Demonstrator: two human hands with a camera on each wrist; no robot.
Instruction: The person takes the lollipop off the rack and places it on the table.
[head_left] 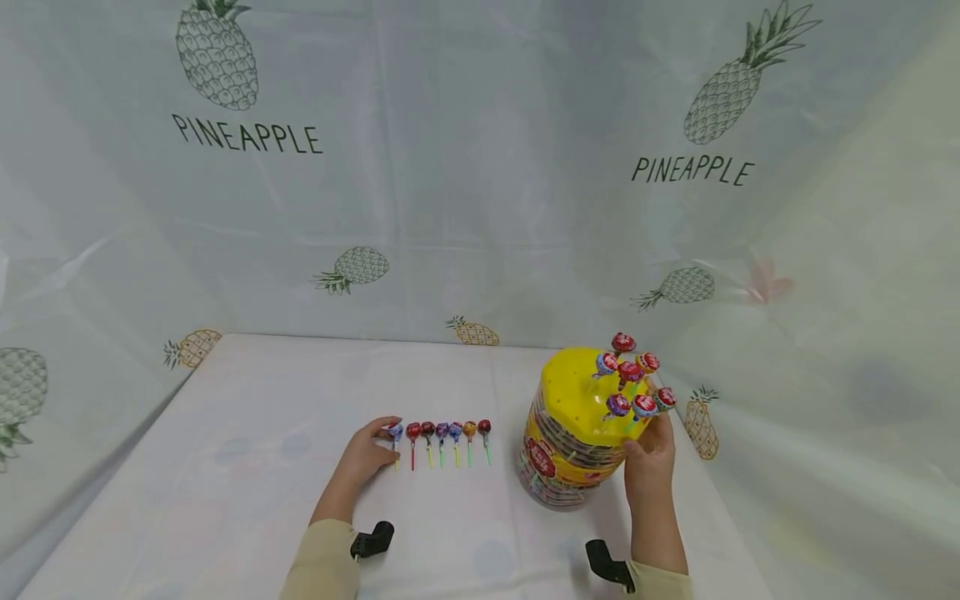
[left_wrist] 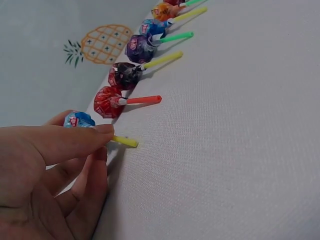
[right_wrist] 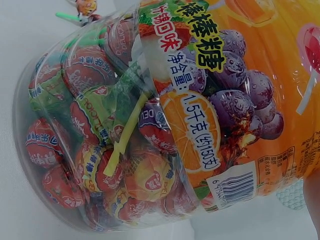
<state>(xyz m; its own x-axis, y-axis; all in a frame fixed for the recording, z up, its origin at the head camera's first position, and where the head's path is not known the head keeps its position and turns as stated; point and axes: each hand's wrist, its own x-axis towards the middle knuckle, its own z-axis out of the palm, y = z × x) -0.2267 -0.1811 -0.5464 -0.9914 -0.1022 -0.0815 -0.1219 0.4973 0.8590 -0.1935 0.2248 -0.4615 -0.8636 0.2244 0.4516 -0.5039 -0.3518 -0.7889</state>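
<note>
My left hand (head_left: pixel 367 454) pinches a blue-wrapped lollipop (left_wrist: pixel 80 120) with a yellow stick between thumb and fingers, at the left end of a row on the table. Next to it lies a red lollipop (left_wrist: pixel 108 102) with a red stick, then several others in mixed colours, sticks toward me. At the right, my right hand (head_left: pixel 651 458) grips the upper right side of a big clear lollipop jar (head_left: pixel 542 458), thumb in front. Several lollipops (head_left: pixel 628 372) stand in the right part of its yellow lid (head_left: pixel 566 383). Wrapped lollipops fill the jar (right_wrist: pixel 100 130).
A white cloth (head_left: pixel 442 525) covers the table. Behind it hangs a pale curtain (head_left: pixel 480 167) printed with pineapples. Black wrist mounts (head_left: pixel 372 540) sit at both sleeves.
</note>
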